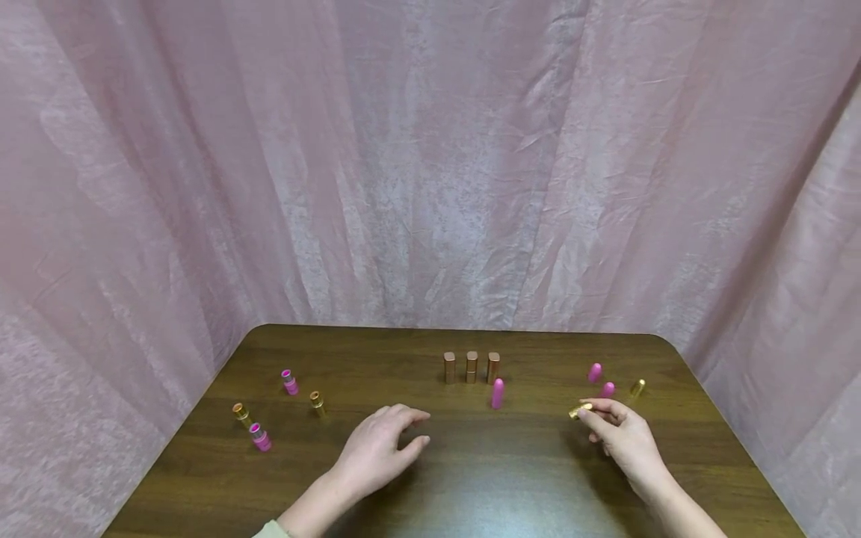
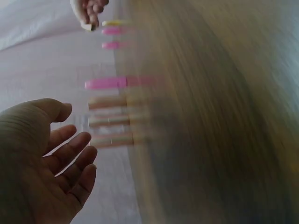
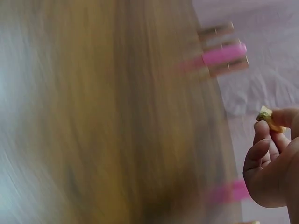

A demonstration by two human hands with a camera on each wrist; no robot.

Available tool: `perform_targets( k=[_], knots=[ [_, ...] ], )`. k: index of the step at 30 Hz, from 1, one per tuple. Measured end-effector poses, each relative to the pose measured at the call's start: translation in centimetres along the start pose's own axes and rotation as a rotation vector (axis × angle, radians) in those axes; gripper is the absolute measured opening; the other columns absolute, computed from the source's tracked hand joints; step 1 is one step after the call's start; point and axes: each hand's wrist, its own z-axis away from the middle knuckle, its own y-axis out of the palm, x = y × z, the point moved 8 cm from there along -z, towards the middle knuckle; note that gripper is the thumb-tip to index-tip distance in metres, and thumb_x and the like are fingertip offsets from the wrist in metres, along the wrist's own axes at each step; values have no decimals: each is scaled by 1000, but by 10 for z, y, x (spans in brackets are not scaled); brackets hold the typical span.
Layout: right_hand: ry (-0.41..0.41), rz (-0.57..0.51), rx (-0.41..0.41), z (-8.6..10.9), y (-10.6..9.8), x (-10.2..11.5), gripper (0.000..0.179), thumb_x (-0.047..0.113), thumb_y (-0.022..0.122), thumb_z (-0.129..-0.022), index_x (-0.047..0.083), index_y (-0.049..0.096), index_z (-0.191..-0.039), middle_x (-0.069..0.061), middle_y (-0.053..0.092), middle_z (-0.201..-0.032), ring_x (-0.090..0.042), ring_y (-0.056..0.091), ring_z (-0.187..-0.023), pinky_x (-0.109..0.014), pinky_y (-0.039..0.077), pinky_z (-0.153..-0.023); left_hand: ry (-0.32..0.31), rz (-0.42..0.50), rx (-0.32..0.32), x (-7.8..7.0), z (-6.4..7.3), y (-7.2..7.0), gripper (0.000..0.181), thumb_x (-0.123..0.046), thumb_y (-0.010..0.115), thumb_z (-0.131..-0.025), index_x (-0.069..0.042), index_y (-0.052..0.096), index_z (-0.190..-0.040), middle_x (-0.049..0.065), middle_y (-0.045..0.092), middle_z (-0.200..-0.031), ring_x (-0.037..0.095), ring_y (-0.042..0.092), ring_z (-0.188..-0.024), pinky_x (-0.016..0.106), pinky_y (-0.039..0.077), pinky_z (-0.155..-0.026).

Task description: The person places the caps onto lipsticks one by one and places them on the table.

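Note:
My right hand (image 1: 622, 441) pinches a small gold lipstick cap (image 1: 580, 410) between thumb and fingertips, tilted above the table's right side. In the right wrist view the gold cap (image 3: 265, 113) shows at the fingertips. Behind that hand stand two pink lipstick caps (image 1: 595, 372) and another gold cap (image 1: 638, 387). My left hand (image 1: 378, 448) hovers over the middle of the table, fingers relaxed and holding nothing. Nearest beyond it are three square rose-gold lipsticks (image 1: 471, 368) in a row, with a pink lipstick (image 1: 497, 394) upright just in front of the rightmost one.
On the table's left stand two gold lipstick bases (image 1: 318, 403) and two pink ones with silver collars (image 1: 260, 437), all with open tops. The dark wooden table (image 1: 430, 486) ends at the back against a pink curtain (image 1: 430, 164).

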Motion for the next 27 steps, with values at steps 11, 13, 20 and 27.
perform_targets(
  k=[11, 13, 20, 27],
  knots=[
    [115, -227, 76, 22, 59, -6, 35, 17, 73, -96, -4, 65, -123, -3, 65, -84, -9, 51, -59, -21, 40, -50, -264, 45, -233, 78, 27, -65, 35, -24, 79, -90, -19, 71, -124, -6, 70, -111, 10, 64, -92, 35, 51, -72],
    [123, -251, 83, 23, 66, -6, 34, 16, 73, -95, -4, 65, -122, -3, 64, -83, -9, 50, -58, -21, 39, -50, -290, 49, -266, 90, 31, -75, 37, -22, 78, -91, -16, 70, -126, -2, 70, -114, 13, 64, -92, 36, 51, -72],
    [137, -284, 109, 24, 80, -6, 36, 17, 74, -94, -4, 65, -123, -5, 70, -90, -9, 49, -58, -21, 38, -51, -450, 111, -295, 129, 42, -91, 43, -22, 73, -94, -11, 63, -134, 5, 65, -121, 19, 64, -96, 35, 50, -75],
    [153, -305, 123, 24, 85, -8, 38, 15, 73, -94, -7, 63, -124, -6, 64, -85, -8, 49, -59, -20, 38, -50, -590, 193, -235, 157, 46, -77, 57, -24, 74, -93, -1, 53, -140, 16, 58, -130, 22, 66, -95, 36, 50, -76]
  ],
)
